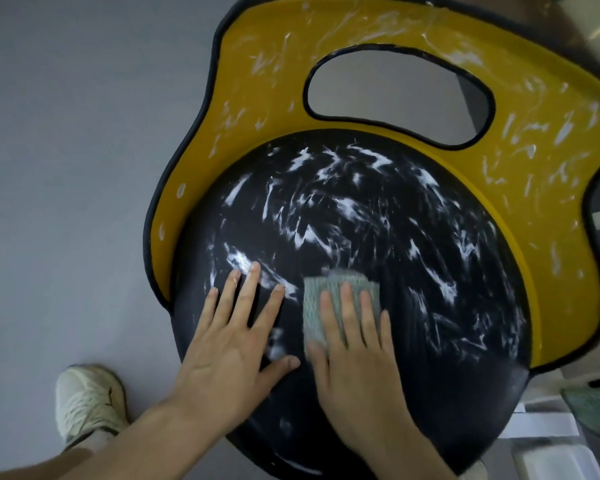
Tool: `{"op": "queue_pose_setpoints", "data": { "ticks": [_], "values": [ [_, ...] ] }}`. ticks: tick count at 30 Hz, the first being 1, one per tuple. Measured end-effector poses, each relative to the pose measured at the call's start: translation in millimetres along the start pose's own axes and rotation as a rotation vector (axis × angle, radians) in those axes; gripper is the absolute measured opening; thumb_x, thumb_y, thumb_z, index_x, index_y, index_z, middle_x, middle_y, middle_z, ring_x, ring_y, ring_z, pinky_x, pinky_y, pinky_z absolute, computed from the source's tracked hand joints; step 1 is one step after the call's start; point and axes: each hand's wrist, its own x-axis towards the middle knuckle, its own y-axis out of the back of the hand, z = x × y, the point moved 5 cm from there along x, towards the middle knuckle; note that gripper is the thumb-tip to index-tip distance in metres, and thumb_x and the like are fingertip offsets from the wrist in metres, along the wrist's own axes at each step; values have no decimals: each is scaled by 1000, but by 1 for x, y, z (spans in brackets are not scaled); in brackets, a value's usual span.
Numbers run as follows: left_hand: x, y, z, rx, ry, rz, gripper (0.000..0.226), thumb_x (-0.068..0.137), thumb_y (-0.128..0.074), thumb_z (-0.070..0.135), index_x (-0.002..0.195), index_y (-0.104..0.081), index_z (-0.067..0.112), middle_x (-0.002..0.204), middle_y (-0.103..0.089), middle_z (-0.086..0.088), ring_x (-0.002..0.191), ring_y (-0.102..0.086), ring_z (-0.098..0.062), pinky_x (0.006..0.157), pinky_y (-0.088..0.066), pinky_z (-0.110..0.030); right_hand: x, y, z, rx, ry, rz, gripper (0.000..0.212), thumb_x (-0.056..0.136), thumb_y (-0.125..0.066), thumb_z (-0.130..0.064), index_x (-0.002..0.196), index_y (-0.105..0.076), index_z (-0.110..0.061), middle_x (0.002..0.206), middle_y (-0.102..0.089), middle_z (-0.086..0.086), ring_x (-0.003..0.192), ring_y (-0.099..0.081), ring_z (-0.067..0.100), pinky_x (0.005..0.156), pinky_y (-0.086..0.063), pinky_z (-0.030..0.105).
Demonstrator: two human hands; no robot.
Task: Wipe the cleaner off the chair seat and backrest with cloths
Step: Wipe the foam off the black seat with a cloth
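Note:
The round black chair seat (395, 271) fills the middle of the view, streaked with white cleaner. Behind it curves the yellow backrest (267, 81) with a black rim and an oval cut-out, also smeared white. My right hand (354, 358) presses flat on a folded pale green cloth (317, 306) at the seat's near middle. My left hand (232, 341) lies flat beside it on the seat's left part, fingers spread, holding nothing. The patch of seat below the cloth looks darker and less streaked.
Grey floor (66, 150) spreads to the left. My pale shoe (87, 400) stands at the lower left beside the seat. A second greenish cloth (596, 407) and white box-like things (551, 445) sit at the lower right.

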Motion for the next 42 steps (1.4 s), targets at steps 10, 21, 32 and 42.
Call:
{"op": "queue_pose_setpoints", "data": {
  "ticks": [10, 21, 32, 42],
  "values": [
    [1, -7, -8, -10, -4, -16, 89, 82, -15, 82, 159, 2, 41, 166, 23, -1, 152, 24, -24, 124, 7, -48, 41, 4, -1, 13, -56, 10, 66, 102, 1, -53, 157, 18, -22, 164, 26, 6, 150, 28, 27, 123, 9, 53],
    [4, 0, -2, -29, 15, -16, 91, 73, -2, 84, 153, 19, 45, 160, 37, 1, 147, 35, -25, 118, 22, -44, 50, 13, -3, 7, -83, -30, 63, 105, -3, -50, 155, 24, -23, 162, 32, 4, 147, 35, 25, 121, 16, 52],
    [5, -2, -4, -9, 17, -39, 89, 80, -14, 83, 158, 5, 45, 166, 22, -3, 151, 25, -24, 120, 12, -46, 13, -3, 2, -26, -53, -28, 69, 102, -6, -54, 161, -2, -19, 169, 5, 9, 155, 10, 29, 122, -2, 54],
    [8, -6, -5, 33, 28, -128, 90, 82, -31, 81, 158, -27, 33, 165, -22, -12, 150, -14, -32, 115, -15, -50, -24, -13, -18, 75, -88, -24, 66, 104, -16, -48, 153, -40, -11, 161, -32, 15, 146, -34, 38, 110, -26, 59]
  ]
}}
